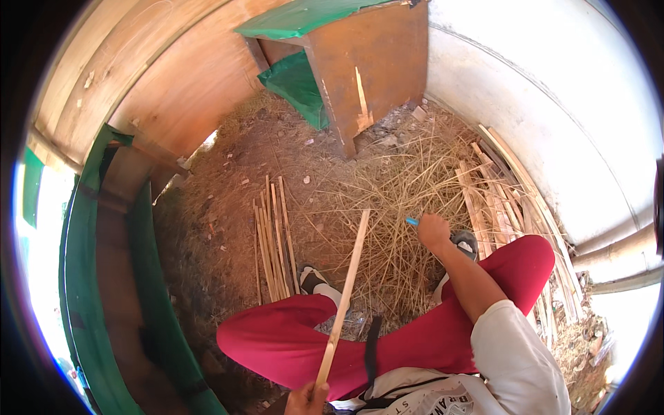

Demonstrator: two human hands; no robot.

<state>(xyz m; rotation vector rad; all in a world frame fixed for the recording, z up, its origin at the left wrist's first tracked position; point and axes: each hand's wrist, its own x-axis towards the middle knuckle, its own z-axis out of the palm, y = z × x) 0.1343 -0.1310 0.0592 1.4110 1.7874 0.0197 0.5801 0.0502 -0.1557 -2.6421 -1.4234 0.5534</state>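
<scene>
We are gripping a long bamboo strip point(344, 294) at its near end, our left hand point(306, 400) at the bottom edge closing its fingers around it. The strip is pale yellow, flat and narrow, straight-edged, and it is slanting up and away from the hand, crossing over our left leg in red trousers point(290, 342) and ending with its far tip above the straw.

Our right hand point(433, 231) is reaching out past the right knee, curling shut on a blue-handled tool point(412, 221); only the blue end is showing, so we cannot tell what kind of tool it is. It is lying well apart from the strip's tip, to the right of it.

Beneath the hands, loose dry straw point(387, 187) is covering the dirt floor point(221, 228), thin, tangled and fibrous. To the left of our left shoe, a small bundle of cut splints point(273, 238) is lying side by side on the dirt, all the same pale colour as the strip. On the right, more long splints point(508, 200) are leaning and lying against a white curved wall point(553, 104).

Farther off, a brown wooden table point(366, 62) with a green top is standing on the floor, its side chipped. Brown wooden panels point(173, 76) are closing the left side, and a green-painted rim point(83, 277) is curving along the near left.
</scene>
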